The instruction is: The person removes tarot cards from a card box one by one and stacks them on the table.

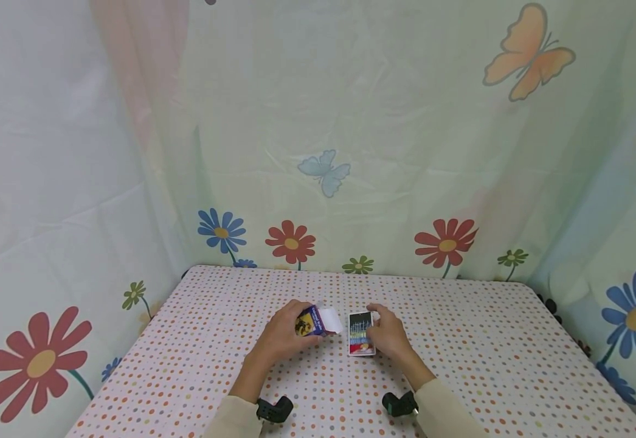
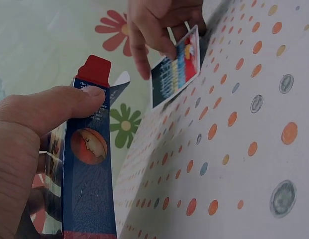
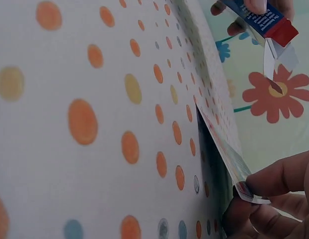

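My left hand (image 1: 284, 333) grips a small blue card box (image 1: 308, 322) above the table, left of centre. Its white and red end flaps stand open toward the right. In the left wrist view the thumb lies along the narrow side of the box (image 2: 87, 194), which bears a round face picture. My right hand (image 1: 391, 334) pinches a printed card (image 1: 359, 334) by its right edge, fingers beneath and thumb on top. Dark with white, yellow and red print, the card looks thin and tilted in the right wrist view, close above the tabletop. Whether several cards are stacked there I cannot tell.
A dotted cloth covers the table (image 1: 186, 365). Behind it and at both sides hangs a curtain (image 1: 383, 109) printed with flowers and butterflies. Each wrist carries a black strapped device, the left one (image 1: 275, 409) and the right one (image 1: 400, 404).
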`<state>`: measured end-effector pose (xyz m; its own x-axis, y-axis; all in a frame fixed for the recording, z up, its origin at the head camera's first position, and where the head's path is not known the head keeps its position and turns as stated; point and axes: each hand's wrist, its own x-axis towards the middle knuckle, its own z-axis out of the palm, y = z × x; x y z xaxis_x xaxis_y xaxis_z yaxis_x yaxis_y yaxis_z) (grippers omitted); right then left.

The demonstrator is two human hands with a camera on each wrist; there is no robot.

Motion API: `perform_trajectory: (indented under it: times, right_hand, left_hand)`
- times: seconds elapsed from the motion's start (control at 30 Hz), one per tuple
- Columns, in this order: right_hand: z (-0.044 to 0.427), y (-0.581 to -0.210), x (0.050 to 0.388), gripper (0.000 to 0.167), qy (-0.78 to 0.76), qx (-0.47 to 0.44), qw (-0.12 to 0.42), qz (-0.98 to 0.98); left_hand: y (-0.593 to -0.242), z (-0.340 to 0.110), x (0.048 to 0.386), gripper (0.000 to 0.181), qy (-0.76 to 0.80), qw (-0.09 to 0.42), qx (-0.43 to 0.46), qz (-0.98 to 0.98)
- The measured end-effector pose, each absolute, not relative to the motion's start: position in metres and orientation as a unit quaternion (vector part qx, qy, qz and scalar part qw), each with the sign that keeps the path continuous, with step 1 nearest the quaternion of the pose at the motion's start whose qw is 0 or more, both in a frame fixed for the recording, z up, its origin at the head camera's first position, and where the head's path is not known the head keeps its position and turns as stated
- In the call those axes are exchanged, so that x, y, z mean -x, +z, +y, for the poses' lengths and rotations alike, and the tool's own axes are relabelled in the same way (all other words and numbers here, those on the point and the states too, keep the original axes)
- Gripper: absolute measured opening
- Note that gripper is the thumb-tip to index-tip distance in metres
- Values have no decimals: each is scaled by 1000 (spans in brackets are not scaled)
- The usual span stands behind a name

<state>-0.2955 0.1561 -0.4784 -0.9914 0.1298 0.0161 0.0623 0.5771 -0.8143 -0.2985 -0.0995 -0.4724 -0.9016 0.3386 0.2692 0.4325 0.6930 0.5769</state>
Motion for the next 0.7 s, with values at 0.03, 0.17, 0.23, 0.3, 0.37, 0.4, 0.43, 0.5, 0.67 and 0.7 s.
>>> perform_trajectory:
  times: [0.03,0.17,0.23,0.3,0.37,0.4,0.43,0.5,0.67,0.7]
  right_hand:
    - [156,-479,296,62,447,53,38,-892]
    - [156,-480,299,59,397,56,38,-915]
    - [156,-480,301,57,364,59,38,-929]
    - [155,-479,302,56,333,63,34,-940]
    - [154,-478,302,56,312,72,26,-947]
    - [154,-478,302,56,302,75,23,-950]
    - [153,-477,302,57,296,77,20,-952]
    - [152,-476,302,58,289,84,15,-954]
    - [152,-477,301,58,282,84,20,-956]
    - [152,-477,300,58,283,84,21,-955]
  left_hand:
    - [-472,-100,298,73,-331,71,212,-917]
    - [-471,-100,298,73,-334,74,215,-915]
    - [-470,-100,297,73,-334,75,216,-914]
    - [-470,-99,296,73,-335,74,216,-914]
    - [-470,-98,296,74,-336,73,217,-914]
    - [-469,-98,296,74,-337,72,217,-913]
    - [-469,-98,296,74,-338,72,217,-913]
    - [-468,-97,296,74,-338,72,217,-913]
    - [-467,-97,296,74,-331,76,217,-915]
    - [-467,-97,296,74,-330,77,217,-915]
